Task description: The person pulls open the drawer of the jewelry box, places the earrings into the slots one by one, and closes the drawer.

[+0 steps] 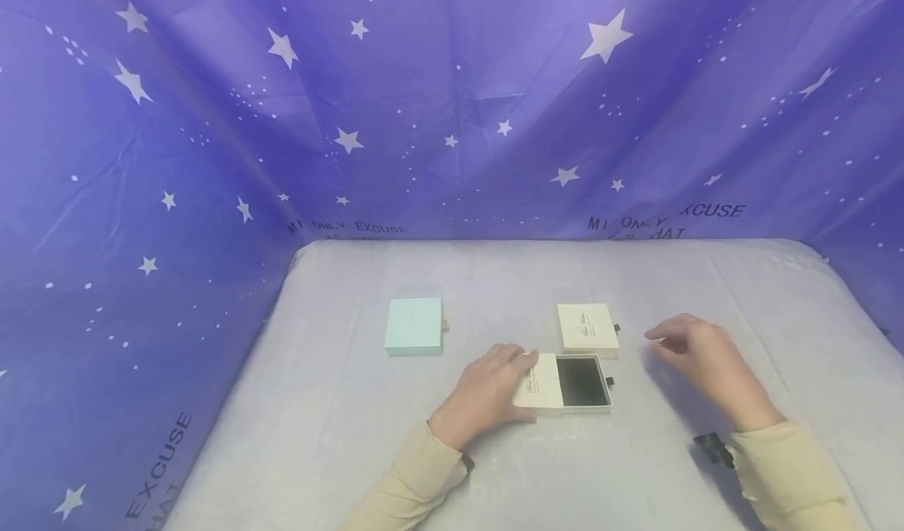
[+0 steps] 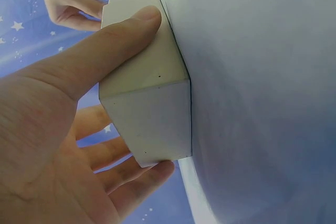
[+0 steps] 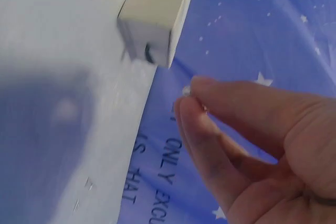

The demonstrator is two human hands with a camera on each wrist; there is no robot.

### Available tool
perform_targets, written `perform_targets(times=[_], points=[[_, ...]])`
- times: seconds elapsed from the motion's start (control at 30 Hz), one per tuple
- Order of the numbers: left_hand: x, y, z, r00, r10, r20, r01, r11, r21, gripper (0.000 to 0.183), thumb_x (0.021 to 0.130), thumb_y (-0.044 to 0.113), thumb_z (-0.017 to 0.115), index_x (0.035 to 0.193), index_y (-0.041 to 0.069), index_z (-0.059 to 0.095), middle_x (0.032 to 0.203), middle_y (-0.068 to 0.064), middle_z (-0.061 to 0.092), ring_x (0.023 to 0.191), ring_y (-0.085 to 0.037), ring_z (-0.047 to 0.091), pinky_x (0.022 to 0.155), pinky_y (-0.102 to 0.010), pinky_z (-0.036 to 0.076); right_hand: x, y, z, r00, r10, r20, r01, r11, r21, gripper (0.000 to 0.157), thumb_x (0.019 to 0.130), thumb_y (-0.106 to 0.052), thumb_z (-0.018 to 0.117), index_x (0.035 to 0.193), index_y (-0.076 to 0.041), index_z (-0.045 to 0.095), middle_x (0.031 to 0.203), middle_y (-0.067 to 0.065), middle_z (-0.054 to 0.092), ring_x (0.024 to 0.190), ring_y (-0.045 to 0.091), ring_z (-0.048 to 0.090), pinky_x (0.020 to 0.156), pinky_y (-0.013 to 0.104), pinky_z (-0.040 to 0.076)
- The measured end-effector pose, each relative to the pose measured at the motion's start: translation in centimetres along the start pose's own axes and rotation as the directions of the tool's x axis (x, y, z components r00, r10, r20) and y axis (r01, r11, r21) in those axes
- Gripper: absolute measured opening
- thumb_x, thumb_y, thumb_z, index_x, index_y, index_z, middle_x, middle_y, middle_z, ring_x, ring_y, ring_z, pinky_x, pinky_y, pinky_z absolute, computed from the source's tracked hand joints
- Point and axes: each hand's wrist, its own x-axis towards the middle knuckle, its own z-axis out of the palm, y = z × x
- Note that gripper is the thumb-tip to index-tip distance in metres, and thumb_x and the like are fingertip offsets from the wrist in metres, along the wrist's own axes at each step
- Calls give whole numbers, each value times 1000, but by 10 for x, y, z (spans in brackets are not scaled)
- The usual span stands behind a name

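Observation:
In the head view, my left hand (image 1: 487, 394) grips a cream drawer box (image 1: 544, 394), thumb on one side and fingers on the other. Its drawer (image 1: 583, 382), lined in black with a dark pull tab, is slid partly out to the right. The left wrist view shows the thumb lying along the box's side (image 2: 147, 114). Off to the right, my right hand (image 1: 706, 358) is raised apart from the boxes. Its thumb and fingertips pinch a tiny shiny whitish piece (image 3: 187, 91), mostly hidden, so its kind cannot be told.
A second cream box (image 1: 588, 327), closed, lies just behind the opened one. A closed mint-green box (image 1: 414, 325) with a small tan tab sits farther left. All rest on a pale cloth-covered table (image 1: 339, 421), with a purple star-printed curtain (image 1: 452, 68) behind and at the sides.

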Motion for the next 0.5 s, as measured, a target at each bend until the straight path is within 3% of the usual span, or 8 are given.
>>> perform_targets(times=[0.23, 0.5], points=[[0, 0, 0, 1000, 4, -1, -4, 1000, 11, 90, 69, 46, 87, 143, 10, 52, 131, -4, 60, 121, -17, 56, 99, -28, 52, -1, -11, 9, 996, -69, -56, 68, 998, -19, 21, 77, 4, 76, 98, 3, 74, 95, 20, 70, 82, 35, 68, 77, 54, 57], [1, -1, 0, 1000, 3, 3, -3, 1000, 13, 90, 69, 46, 87, 143, 9, 52, 132, -4, 60, 122, -17, 56, 101, -28, 51, -1, -25, 17, 999, -32, 10, 32, 998, 47, 22, 82, 1, 73, 104, 5, 71, 101, 25, 72, 86, 37, 71, 80, 55, 57]])
